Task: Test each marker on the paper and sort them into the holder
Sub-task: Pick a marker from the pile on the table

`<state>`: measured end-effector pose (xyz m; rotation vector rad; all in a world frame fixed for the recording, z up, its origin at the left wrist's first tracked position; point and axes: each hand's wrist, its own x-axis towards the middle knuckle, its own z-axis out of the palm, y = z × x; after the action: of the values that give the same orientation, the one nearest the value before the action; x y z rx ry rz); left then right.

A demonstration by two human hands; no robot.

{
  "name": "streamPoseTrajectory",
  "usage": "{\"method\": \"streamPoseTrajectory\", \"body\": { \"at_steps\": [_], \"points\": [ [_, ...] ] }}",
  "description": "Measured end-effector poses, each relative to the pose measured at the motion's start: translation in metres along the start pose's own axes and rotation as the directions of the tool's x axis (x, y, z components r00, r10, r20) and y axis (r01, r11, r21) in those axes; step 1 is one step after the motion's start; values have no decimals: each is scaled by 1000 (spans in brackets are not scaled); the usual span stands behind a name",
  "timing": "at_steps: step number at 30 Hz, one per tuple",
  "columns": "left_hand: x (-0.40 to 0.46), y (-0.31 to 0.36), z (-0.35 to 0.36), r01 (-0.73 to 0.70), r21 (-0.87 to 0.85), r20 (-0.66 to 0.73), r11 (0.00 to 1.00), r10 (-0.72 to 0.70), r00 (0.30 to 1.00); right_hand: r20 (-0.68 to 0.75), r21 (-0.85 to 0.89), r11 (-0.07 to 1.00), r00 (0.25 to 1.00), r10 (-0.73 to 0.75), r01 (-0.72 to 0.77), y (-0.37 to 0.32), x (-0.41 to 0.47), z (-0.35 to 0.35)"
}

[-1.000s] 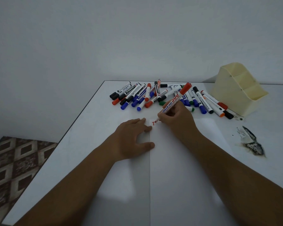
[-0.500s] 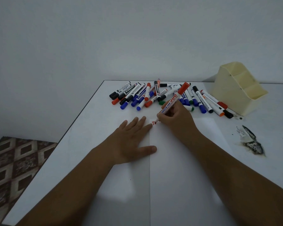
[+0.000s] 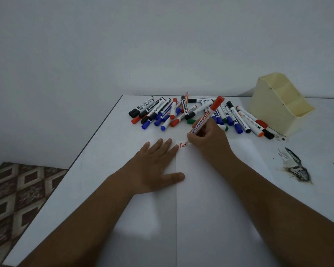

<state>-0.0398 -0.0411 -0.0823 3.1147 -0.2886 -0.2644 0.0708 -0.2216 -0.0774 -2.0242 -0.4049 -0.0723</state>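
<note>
Best to keep strokes short, light, near the paper's (image 3: 210,189) top edge at frame centre. Right hand (image 3: 208,138) pinching red marker (image 3: 205,117), tip on the red letters. Left hand (image 3: 154,166) flat, fingers straight, pressing the sheet. Holder (image 3: 278,105) at upper right, beside the marker pile (image 3: 172,112).

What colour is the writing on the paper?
Red. The letters sit on the paper by the marker tip, in the head view.
</note>
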Motion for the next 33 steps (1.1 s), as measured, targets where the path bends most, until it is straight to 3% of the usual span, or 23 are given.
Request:
{"method": "streamPoseTrajectory", "body": {
  "at_steps": [15, 33],
  "points": [
    [1, 0, 0, 0, 3, 1, 1000, 0, 1000, -60, 6, 1000, 998, 13, -13, -1, -1, 0],
    [3, -2, 2, -1, 6, -3, 1000, 1, 1000, -26, 0, 999, 999, 34, -34, -3, -2, 1]
  ]
}}
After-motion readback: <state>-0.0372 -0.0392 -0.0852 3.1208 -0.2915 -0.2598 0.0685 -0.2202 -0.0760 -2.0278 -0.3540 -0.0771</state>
